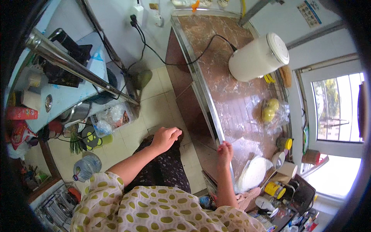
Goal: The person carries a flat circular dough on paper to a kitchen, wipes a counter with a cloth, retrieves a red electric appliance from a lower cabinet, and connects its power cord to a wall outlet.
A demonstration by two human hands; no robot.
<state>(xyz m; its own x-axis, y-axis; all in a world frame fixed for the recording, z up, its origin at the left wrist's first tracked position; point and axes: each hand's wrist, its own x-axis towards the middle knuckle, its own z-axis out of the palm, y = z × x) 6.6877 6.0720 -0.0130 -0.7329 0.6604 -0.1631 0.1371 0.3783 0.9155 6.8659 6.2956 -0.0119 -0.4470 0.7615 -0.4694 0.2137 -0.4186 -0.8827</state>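
Note:
Over the dark floral trousers and the tiled floor, my left hand hangs with its fingers curled; nothing shows in it. My right hand is at the metal edge of the marbled brown countertop, fingers bent; whether it grips anything cannot be told. Beside it on the counter lies a stack of thin white round sheets. Farther back are yellow-green fruits in a clear plastic bag and a cream electric appliance with a white lid, its black cord running to the wall socket.
A metal-legged shelf stands on the left, with a clear plastic bin below. A large clear water bottle stands on the floor. The black cord spans the gap to the counter. Jars, a yellow-labelled tub and a dark rack crowd the lower right.

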